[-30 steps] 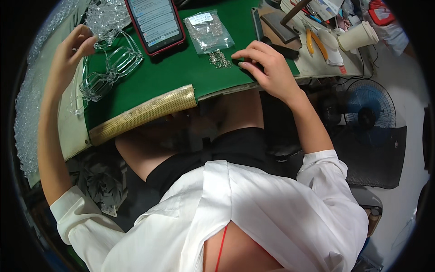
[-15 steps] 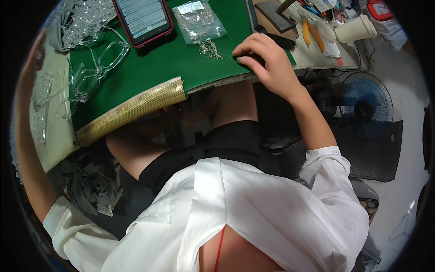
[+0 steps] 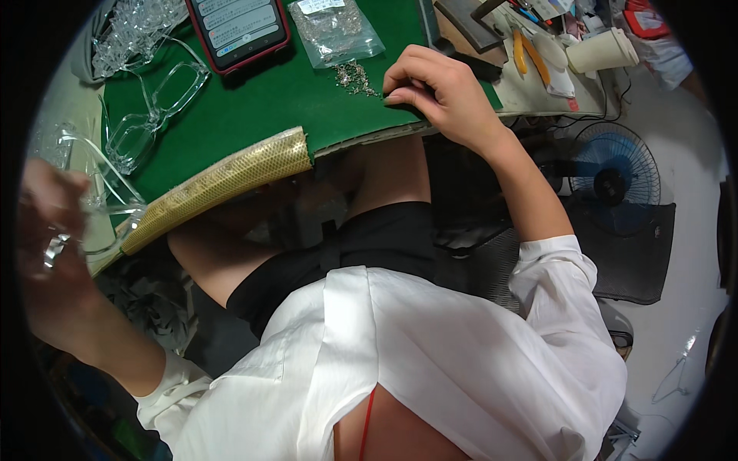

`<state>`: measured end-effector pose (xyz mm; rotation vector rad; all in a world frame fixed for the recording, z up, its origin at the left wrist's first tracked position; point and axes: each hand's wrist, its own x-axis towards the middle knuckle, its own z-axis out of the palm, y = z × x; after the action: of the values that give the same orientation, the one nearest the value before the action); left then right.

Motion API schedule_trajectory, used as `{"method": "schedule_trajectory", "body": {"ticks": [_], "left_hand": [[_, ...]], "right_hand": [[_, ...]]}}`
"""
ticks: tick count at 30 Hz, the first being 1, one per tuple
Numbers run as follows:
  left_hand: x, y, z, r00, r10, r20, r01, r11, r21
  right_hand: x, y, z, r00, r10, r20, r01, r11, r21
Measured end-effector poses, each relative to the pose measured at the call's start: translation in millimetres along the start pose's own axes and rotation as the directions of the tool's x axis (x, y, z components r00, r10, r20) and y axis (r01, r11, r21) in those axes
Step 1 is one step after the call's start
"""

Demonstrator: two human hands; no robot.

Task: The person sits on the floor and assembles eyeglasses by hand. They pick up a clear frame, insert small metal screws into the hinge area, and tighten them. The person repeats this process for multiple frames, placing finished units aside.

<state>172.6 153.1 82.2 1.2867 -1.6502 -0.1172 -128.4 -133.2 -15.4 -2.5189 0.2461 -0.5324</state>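
At the far left my left hand (image 3: 55, 253), blurred by motion, is closed around a clear plastic eyeglass frame (image 3: 115, 210) that sticks out over the desk edge. My right hand (image 3: 446, 91) rests on the green mat (image 3: 254, 107) near its front edge, thumb and forefinger pinched together. Whatever lies between those fingertips is too small to make out. Just left of them is a small pile of tiny metal parts (image 3: 354, 79), in front of a clear zip bag (image 3: 336, 34) of similar parts. Another clear eyeglass frame (image 3: 157, 115) lies on the mat's left side.
A phone (image 3: 238, 34) in a red case lies at the back, beside heaped clear frames (image 3: 138, 38). A gold padded roll (image 3: 223, 180) lines the desk's front edge. Orange-handled pliers (image 3: 530, 58), a pale cup (image 3: 603, 51) and a fan (image 3: 613, 173) are at right.
My left hand has come down and nearer from the far left, now with a clear eyeglass frame in it. My right hand has shifted slightly left toward the metal parts, its fingertips closing.
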Motion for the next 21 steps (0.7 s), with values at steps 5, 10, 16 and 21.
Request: {"method": "schedule_trajectory", "body": {"ticks": [5, 10, 16, 21], "left_hand": [[-16.4, 30.7, 54.3, 0.936, -0.351, 0.001, 0.349, 0.932, -0.095], [-9.4, 34.4, 79.6, 0.967, -0.251, -0.031, 0.252, 0.968, 0.022], [22.7, 48.7, 143.7, 0.959, -0.276, -0.059, 0.234, 0.893, -0.384], [44.1, 44.2, 182.1, 0.959, -0.278, 0.056, 0.265, 0.809, -0.524]], "right_hand": [[7.1, 8.3, 4.0, 0.994, -0.098, 0.048, 0.099, 0.995, -0.027], [1.2, 5.5, 0.0, 0.99, -0.122, 0.064, 0.134, 0.959, -0.251], [4.6, -3.1, -14.0, 0.998, -0.022, -0.065, 0.034, 0.981, 0.189], [21.0, -75.6, -45.4, 0.853, -0.41, -0.324, 0.477, 0.864, 0.162]]}}
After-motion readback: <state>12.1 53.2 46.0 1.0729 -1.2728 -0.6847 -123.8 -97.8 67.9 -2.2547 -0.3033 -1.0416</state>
